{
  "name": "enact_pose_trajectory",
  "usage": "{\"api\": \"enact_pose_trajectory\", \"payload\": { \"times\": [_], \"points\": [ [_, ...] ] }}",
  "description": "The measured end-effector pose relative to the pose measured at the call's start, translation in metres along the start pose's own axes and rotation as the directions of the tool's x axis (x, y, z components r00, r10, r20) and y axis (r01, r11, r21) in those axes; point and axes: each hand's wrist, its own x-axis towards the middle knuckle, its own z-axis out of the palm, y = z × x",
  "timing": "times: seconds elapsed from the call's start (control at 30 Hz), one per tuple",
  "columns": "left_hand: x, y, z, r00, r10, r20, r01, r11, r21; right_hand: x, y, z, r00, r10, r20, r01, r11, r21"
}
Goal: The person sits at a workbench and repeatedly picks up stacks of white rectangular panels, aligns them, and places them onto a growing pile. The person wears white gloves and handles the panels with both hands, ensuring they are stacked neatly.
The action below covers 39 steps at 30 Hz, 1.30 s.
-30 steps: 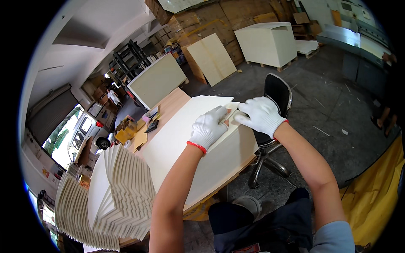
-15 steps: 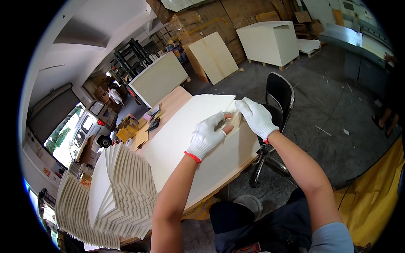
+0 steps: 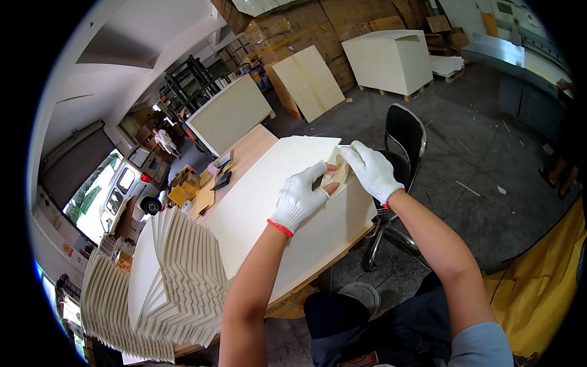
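Observation:
A large cream board (image 3: 269, 202) lies flat on a wooden table (image 3: 251, 150). Near the board's right far corner, both gloved hands meet on a small tan piece (image 3: 335, 177) resting on it. My left hand (image 3: 298, 199) pinches the piece's near end between thumb and fingers. At the piece's far end, my right hand (image 3: 370, 171) curls its fingers over it. Both gloves are white with red cuffs. Part of the piece is hidden under the right glove.
A fanned stack of cream panels (image 3: 165, 275) fills the table's near left end. Small tools and boxes (image 3: 211, 178) lie at the far end. A black office chair (image 3: 403, 137) stands right of the table. Leaning boards (image 3: 312, 79), a white cabinet (image 3: 391, 58) and yellow sheeting (image 3: 538, 275) surround it.
Both hands have slid a little nearer along the board's right edge, and the tan piece now shows between them.

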Motion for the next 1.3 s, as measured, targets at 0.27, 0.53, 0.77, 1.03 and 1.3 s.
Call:
{"api": "enact_pose_trajectory", "payload": {
  "times": [0.27,0.53,0.77,1.03,1.3],
  "points": [
    [-0.002,0.007,-0.005,0.999,-0.032,0.038,0.032,0.999,-0.020,-0.001,0.000,0.000,1.000,0.005,-0.011,-0.005,1.000,0.009],
    [-0.002,0.002,-0.002,0.998,0.036,-0.054,-0.039,0.998,-0.059,0.000,-0.003,-0.002,1.000,0.021,0.018,-0.021,1.000,-0.001],
    [-0.004,0.012,-0.004,0.999,-0.016,0.044,0.013,0.997,0.071,-0.002,0.002,0.001,1.000,0.005,-0.016,-0.005,1.000,0.009],
    [-0.001,-0.006,0.002,0.990,0.123,-0.074,-0.119,0.991,0.057,-0.003,-0.006,-0.003,1.000,0.026,0.016,-0.027,0.998,0.048],
    [-0.004,0.009,-0.001,0.996,0.082,0.027,-0.085,0.986,0.142,-0.003,0.001,-0.008,0.998,0.061,-0.015,-0.057,0.979,0.197]
  ]
}}
